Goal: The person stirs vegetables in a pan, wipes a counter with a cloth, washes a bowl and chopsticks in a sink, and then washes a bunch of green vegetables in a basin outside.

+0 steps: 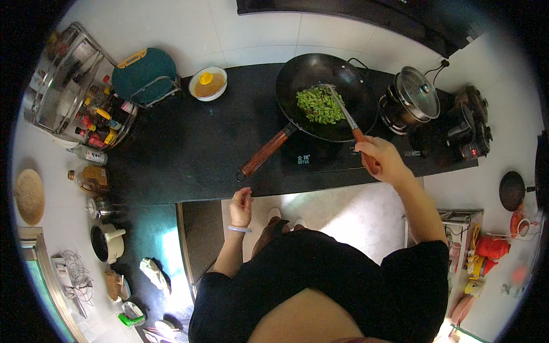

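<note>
My right hand (381,159) grips the wooden handle of a metal spatula (343,107). The spatula's head lies among chopped green vegetables (319,105) in a large black wok (360,92). The wok's reddish wooden handle (268,150) points down and left towards the counter's front edge. Just below the end of that handle, my left hand (241,208) hangs at the edge with bent fingers, holding nothing visible; a pale bangle is on its wrist.
Left of the wok, a white bowl (224,88) holds brownish liquid and a yellow object. A lidded pot (417,94) stands right of it. Bottles (101,120), a rack (81,47) and a teal board (146,75) stand at the left. A range hood (364,17) hangs above.
</note>
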`<state>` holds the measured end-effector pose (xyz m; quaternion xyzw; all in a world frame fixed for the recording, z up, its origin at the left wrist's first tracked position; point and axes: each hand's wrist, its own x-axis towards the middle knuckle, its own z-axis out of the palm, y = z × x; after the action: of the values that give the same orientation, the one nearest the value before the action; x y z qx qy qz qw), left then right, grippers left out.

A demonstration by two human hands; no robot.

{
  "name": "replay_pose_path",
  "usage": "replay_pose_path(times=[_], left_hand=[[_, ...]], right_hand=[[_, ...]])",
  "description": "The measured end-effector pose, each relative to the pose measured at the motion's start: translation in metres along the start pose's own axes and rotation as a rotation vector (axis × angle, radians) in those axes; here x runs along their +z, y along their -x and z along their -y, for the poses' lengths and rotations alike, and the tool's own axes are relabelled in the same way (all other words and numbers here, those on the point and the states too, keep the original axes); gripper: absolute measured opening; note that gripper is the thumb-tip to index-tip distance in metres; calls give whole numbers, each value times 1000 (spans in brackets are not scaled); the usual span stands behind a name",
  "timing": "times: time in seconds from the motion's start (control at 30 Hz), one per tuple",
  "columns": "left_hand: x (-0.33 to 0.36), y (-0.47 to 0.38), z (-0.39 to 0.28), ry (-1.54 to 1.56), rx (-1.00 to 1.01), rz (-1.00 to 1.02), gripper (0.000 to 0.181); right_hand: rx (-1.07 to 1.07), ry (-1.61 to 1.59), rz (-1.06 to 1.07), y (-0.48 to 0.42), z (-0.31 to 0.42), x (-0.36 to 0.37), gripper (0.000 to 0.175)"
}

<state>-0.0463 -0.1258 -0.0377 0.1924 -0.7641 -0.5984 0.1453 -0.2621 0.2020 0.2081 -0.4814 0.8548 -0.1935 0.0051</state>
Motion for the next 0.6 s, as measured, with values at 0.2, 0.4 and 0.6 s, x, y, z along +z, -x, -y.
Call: replay_pose_path(times=[0.2,0.4,0.6], left_hand=[[-1,6,6,-29,-48,33,19],[10,-1,10,40,-61,58,19],[16,-5,4,11,-41,98,19]], right_hand=[[264,-717,-786,16,3,23,14],[677,-1723,-1287,32,-20,28,24],[824,-1411,-1158,39,-34,45,27]])
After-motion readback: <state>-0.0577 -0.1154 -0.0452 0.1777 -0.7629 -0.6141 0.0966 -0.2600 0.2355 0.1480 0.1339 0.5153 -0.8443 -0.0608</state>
